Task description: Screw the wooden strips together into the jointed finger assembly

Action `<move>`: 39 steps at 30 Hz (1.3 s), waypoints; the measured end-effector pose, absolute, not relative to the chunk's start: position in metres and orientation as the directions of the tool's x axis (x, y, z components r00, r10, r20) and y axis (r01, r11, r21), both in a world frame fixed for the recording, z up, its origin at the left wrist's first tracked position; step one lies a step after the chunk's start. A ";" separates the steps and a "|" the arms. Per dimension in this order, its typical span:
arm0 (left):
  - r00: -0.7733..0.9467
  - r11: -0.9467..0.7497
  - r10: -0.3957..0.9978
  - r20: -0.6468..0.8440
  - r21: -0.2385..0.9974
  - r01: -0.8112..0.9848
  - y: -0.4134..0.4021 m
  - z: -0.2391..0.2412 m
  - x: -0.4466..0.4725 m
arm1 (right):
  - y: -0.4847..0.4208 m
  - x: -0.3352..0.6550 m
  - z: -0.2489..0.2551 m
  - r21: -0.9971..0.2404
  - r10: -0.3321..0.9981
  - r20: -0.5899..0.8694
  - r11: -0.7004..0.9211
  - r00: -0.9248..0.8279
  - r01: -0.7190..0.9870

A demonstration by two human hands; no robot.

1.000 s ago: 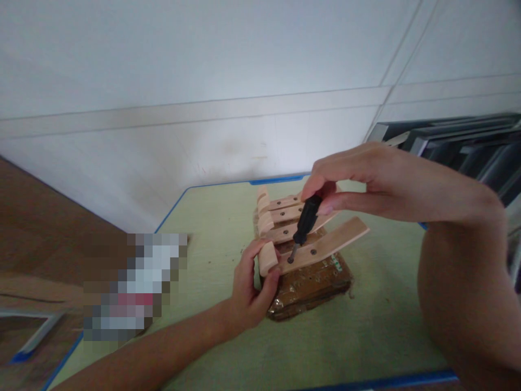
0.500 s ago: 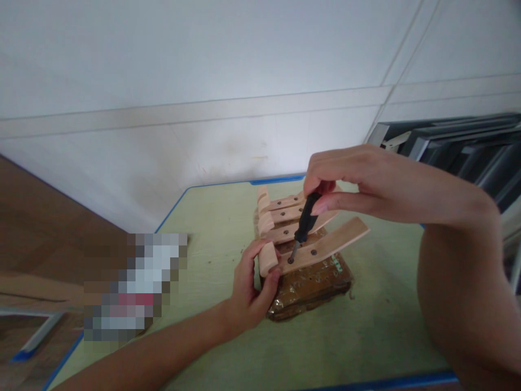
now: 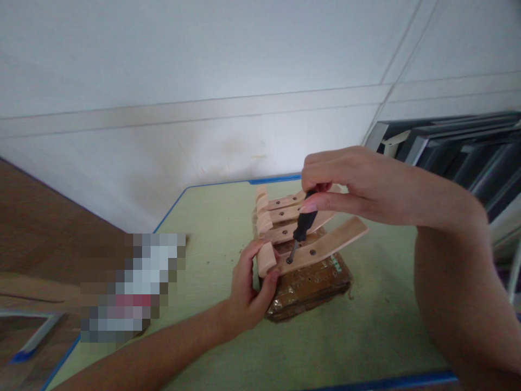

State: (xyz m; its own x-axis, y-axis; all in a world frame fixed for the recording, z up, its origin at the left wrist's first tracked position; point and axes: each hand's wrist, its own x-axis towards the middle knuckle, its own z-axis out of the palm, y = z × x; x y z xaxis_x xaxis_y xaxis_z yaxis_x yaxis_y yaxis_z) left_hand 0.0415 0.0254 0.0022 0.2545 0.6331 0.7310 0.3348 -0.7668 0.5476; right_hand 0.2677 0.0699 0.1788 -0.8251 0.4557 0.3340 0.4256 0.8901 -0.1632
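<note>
My right hand (image 3: 331,182) grips the black handle of a screwdriver (image 3: 304,221), tilted with its tip down at a dark screw (image 3: 289,260) in the nearest wooden hook piece (image 3: 331,244). My left hand (image 3: 254,279) closes round the thick rounded end of that same piece, thumb in front and fingers behind. Several similar wooden pieces (image 3: 274,234) lie side by side behind it, each with dark screws showing. All rest on a brown, tape-wrapped block (image 3: 309,290). My right hand partly covers the far pieces.
The pale green table (image 3: 203,228) has blue edging. A pixelated object (image 3: 138,282) lies at its left. A white wall (image 3: 203,146) stands behind. Dark panels or frames (image 3: 459,157) lean at the right, and a brown surface (image 3: 52,217) is at the left.
My right hand and the screwdriver handle have shifted slightly left, with the tip still at the same screw. My left hand keeps its hold on the wooden piece.
</note>
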 end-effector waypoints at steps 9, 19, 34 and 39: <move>0.252 -0.774 0.621 0.742 0.531 0.345 0.024 0.005 0.042 | 0.069 0.268 0.175 -0.108 0.553 0.297 0.830 -0.778 0.548; 0.247 -0.761 0.643 0.725 0.569 0.310 0.025 0.002 0.043 | 0.066 0.252 0.172 -0.151 0.596 0.367 0.795 -0.714 0.587; 0.258 -0.772 0.624 0.738 0.529 0.352 0.026 0.001 0.039 | 0.057 0.275 0.189 -0.200 0.350 0.319 0.933 -0.881 0.298; 0.259 -0.772 0.627 0.735 0.539 0.338 0.026 0.002 0.039 | 0.057 0.275 0.189 -0.190 0.357 0.328 0.932 -0.875 0.309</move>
State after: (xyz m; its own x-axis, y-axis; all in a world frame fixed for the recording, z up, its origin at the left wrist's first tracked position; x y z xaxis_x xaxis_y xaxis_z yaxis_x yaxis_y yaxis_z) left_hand 0.0389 0.0256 0.0018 0.2588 0.6265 0.7352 0.3381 -0.7717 0.5387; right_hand 0.2749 0.0574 0.1886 -0.8745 0.3568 0.3284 0.3090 0.9320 -0.1895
